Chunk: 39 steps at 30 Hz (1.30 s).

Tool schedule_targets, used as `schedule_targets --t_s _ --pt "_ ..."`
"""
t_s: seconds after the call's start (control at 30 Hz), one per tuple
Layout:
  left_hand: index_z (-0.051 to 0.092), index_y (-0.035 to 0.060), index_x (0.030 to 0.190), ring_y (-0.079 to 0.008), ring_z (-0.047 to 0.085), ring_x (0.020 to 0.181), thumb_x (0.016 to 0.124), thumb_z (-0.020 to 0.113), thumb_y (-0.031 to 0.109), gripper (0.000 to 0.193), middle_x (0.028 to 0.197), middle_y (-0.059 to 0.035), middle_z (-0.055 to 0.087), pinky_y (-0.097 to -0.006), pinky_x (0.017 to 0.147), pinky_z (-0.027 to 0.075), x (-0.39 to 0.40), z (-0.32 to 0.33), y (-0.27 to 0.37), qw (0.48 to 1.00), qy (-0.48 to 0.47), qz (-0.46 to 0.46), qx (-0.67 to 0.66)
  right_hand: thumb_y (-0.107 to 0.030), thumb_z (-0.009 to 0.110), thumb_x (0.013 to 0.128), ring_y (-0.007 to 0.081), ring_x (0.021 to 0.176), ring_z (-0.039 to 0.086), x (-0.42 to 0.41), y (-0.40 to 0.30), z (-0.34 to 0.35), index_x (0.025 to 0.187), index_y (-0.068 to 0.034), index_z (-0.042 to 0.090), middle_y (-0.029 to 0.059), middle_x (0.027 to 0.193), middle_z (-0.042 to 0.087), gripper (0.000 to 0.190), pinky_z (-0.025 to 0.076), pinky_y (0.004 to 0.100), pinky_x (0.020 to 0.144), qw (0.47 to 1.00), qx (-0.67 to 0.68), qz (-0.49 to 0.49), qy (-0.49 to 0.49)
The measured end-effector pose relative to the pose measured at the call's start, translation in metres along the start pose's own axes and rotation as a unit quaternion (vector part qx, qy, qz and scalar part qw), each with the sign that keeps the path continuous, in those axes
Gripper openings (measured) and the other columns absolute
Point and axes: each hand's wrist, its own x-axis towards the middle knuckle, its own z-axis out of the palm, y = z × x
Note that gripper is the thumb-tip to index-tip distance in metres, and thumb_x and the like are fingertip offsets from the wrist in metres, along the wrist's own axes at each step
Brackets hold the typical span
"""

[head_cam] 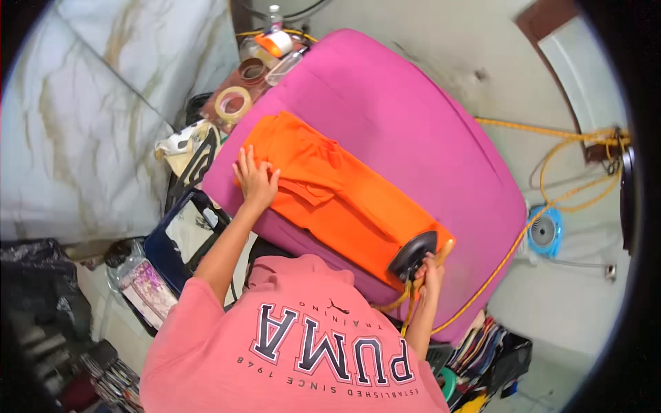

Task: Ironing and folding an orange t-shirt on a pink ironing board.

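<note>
A long orange garment [356, 206] lies folded on a padded table with a pink cloth cover [403, 129]. My left hand [256, 178] rests on the garment's left end, fingers apart and thumb out to the side. At the other end, my right hand [429, 273] grips an electric clothes iron [413, 254]. Its dark body sits over the garment's right end, and a yellowish-brown handle shows beside my fingers. A yellow cord runs from the iron down past my wrist. Part of the iron is hidden by my hand.
Rolls of tape [233, 105] and a bottle [274, 19] crowd a small brown surface at the upper left. A yellow cord [480, 291] crosses the table's right side. A blue fan [545, 232] and stacked clothes [480, 346] lie beyond; a dark blue bin [168, 240] stands left.
</note>
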Motion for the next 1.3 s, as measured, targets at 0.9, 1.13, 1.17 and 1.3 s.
schedule_targets --t_s 0.9,1.13,1.17,1.3 --pt "0.070 0.0071 0.090 -0.0306 0.046 0.125 0.090 0.065 0.027 0.021 0.129 -0.0096 0.058 -0.0499 0.108 0.031 0.155 0.003 -0.023 0.993 0.000 0.093 -0.077 -0.043 0.063 0.095 0.0193 0.058 0.060 -0.013 -0.037 0.380 0.100 -0.002 0.060 0.0086 0.070 0.060 0.042 0.047 0.0367 0.052 0.785 -0.334 -0.197 -0.482" --pt "0.066 -0.0020 0.091 -0.0371 0.058 0.100 0.092 0.062 0.030 0.032 0.103 -0.0196 0.064 -0.0483 0.088 0.045 0.161 0.043 0.004 0.981 -0.093 0.157 0.068 -0.044 0.064 0.093 0.0239 0.074 0.064 -0.049 -0.033 0.278 0.112 0.001 0.064 0.0170 0.082 0.067 0.049 0.051 0.0399 0.068 0.762 -0.428 -0.216 -0.435" --pt "0.063 -0.0010 0.090 -0.0384 0.058 0.099 0.093 0.060 0.031 0.032 0.104 -0.0197 0.064 -0.0499 0.084 0.045 0.158 0.040 -0.011 0.983 -0.067 0.169 0.033 -0.044 0.063 0.093 0.0234 0.072 0.063 -0.053 -0.036 0.260 0.112 0.001 0.064 0.0175 0.081 0.066 0.048 0.050 0.0397 0.068 0.772 -0.435 -0.201 -0.418" --pt "0.059 0.0025 0.089 -0.0364 0.056 0.098 0.098 0.056 0.031 0.030 0.100 -0.0162 0.059 -0.0497 0.087 0.043 0.145 0.012 -0.007 0.962 -0.062 0.249 0.097 -0.047 0.066 0.090 0.0333 0.079 0.068 -0.052 -0.013 0.148 0.102 0.001 0.066 0.0210 0.085 0.069 0.049 0.050 0.0429 0.071 0.914 -0.325 -0.129 -0.205"
